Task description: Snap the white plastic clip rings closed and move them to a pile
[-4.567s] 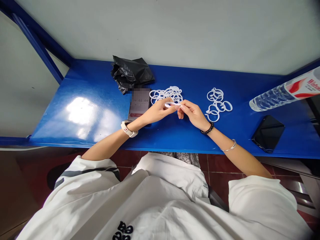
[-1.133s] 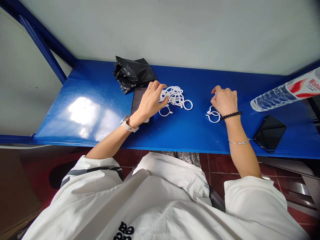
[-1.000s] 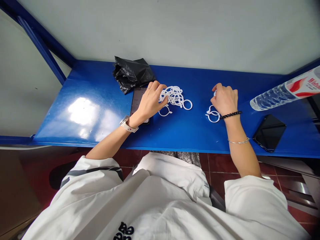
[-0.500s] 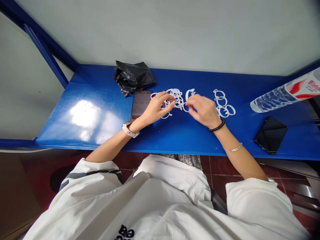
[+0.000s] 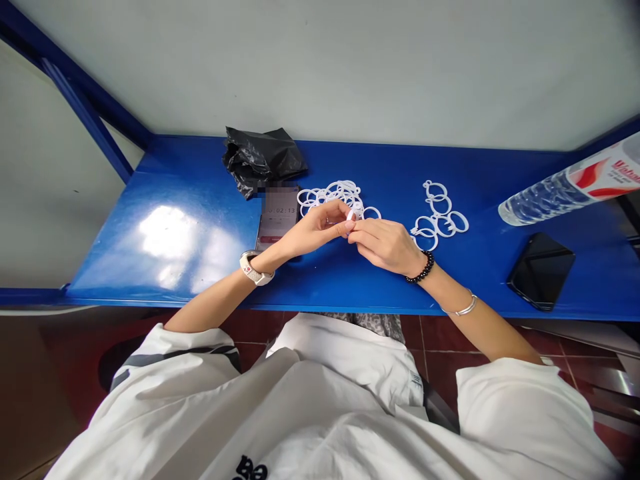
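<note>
My left hand [image 5: 320, 230] and my right hand [image 5: 387, 245] meet fingertip to fingertip over the blue shelf [image 5: 175, 227], both pinched on one small white plastic ring [image 5: 352, 215], mostly hidden by the fingers. Just behind the hands lies a loose pile of white rings [image 5: 330, 195]. To the right lies a second group of white rings [image 5: 440, 215], several of them lying side by side. A white watch sits on my left wrist, a black bead bracelet on my right.
A phone with a lit screen [image 5: 277, 217] lies under my left wrist. A crumpled black plastic bag [image 5: 260, 159] sits at the back. A dark phone [image 5: 537, 270] lies at the right, with a water bottle [image 5: 565, 190] on its side behind it.
A second ago my hands were apart, the left on the pile, the right on the right-hand group. They have since come together at the middle, pinching one ring.
</note>
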Motion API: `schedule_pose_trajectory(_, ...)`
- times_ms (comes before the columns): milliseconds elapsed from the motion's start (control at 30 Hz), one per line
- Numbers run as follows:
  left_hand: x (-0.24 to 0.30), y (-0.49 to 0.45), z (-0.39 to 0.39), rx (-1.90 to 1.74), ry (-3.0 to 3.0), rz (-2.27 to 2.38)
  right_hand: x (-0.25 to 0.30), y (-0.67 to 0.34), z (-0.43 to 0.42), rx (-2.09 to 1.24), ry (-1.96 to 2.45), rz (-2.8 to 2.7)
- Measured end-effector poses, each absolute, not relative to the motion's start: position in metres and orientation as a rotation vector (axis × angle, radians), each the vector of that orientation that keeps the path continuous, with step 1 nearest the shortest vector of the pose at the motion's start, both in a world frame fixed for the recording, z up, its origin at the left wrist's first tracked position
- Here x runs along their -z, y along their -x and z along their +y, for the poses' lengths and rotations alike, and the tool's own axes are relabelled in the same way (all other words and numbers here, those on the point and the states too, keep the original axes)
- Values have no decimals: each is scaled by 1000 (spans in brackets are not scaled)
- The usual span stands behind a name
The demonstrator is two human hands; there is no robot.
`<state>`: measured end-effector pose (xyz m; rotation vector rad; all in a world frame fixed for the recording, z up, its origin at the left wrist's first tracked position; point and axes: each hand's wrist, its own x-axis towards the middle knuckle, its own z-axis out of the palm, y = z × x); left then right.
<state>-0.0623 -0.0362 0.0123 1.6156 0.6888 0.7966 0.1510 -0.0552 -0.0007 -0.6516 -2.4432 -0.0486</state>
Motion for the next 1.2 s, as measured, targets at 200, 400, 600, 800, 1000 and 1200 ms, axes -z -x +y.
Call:
schedule_pose_trajectory(200, -13, 68, -31, -907, -1595, 749, -5, -147, -58, -214, 772, -2157)
schedule_pose_trajectory(400, -16, 68, -32, -888, -1736, 774, -3, -150, -51, -618, 1017, -1882)
schedule_pose_trajectory(600, -11, 66, -33, -845, -1856, 782, 3, -147, -48, -744, 980, -1850)
schedule_pose_trajectory(800, -12, 65, -34, -826, -1897, 766, 3, -147, -48, -751, 1000, -1868)
schedule_pose_trajectory(1000, -16, 66, -35, -885, -2023, 795, 2, -146, -49, -691, 909, -1928)
schedule_pose_trajectory(1200, -16, 67, -35, -884, -2205, 876, 3, -146, -50, -612, 900, -1986)
